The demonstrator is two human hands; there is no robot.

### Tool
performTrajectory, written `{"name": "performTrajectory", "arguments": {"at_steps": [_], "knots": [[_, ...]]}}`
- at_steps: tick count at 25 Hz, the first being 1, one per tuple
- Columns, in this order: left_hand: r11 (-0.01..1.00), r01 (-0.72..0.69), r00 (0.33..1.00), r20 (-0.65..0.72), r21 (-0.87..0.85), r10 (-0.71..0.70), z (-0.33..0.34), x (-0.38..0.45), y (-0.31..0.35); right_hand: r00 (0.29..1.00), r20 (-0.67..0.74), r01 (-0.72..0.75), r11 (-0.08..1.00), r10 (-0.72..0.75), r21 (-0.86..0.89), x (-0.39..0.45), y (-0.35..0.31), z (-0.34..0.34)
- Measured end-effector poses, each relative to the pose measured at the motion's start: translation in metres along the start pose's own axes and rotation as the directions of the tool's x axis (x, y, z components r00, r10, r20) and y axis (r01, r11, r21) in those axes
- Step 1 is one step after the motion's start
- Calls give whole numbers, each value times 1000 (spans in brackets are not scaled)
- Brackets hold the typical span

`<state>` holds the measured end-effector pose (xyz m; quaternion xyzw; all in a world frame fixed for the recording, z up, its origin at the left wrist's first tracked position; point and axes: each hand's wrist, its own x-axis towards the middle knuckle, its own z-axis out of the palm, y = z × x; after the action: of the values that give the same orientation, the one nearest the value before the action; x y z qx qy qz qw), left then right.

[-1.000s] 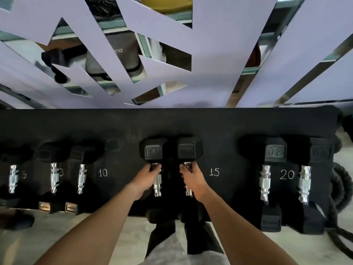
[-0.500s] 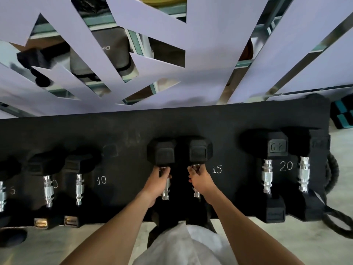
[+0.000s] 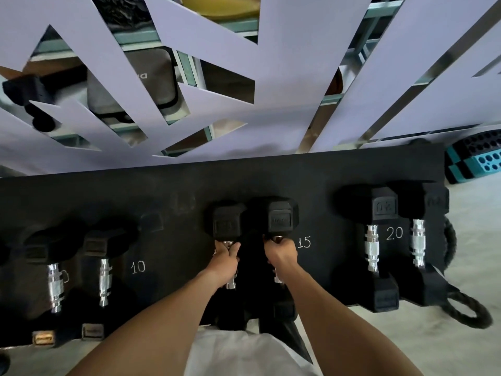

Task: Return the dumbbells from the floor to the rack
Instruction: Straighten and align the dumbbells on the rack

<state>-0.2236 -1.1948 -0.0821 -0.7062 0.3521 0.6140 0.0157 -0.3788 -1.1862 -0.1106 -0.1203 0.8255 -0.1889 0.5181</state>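
Two black hex dumbbells with chrome handles sit side by side at the middle of the black rack mat point(image 3: 244, 180), beside the chalked "15". My left hand point(image 3: 225, 260) grips the handle of the left dumbbell point(image 3: 226, 223) just under its far head. My right hand point(image 3: 280, 255) grips the handle of the right dumbbell point(image 3: 282, 217) the same way. The near heads of both are partly hidden behind my forearms.
A pair of dumbbells marked "20" point(image 3: 383, 210) lies at the right, a pair marked "10" point(image 3: 101, 245) at the left. A thick black rope point(image 3: 466, 313) loops on the floor at the right. A teal and black block point(image 3: 477, 158) sits at the far right.
Both hands keep their grip on the two handles. The view has shifted, so the rack and dumbbells sit slightly higher and further right in the frame.
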Motion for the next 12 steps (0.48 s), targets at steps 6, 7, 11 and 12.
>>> {"name": "performTrajectory", "arguments": {"at_steps": [6, 7, 11, 12], "knots": [[1000, 26, 1000, 10, 3, -26, 0, 0, -2, 956, 292, -69, 994, 42, 83, -6, -8, -12], [1000, 14, 1000, 3, 6, -14, 0, 0, -1, 945, 328, -55, 994, 22, 94, -7, -9, -13], [1000, 20, 1000, 15, 11, -20, 0, 5, -1, 922, 386, -27, 987, -37, 160, -6, -10, -18], [1000, 20, 1000, 20, 14, -21, -1, 6, -2, 942, 330, 1, 986, -57, 167, -9, -7, -15]]}}
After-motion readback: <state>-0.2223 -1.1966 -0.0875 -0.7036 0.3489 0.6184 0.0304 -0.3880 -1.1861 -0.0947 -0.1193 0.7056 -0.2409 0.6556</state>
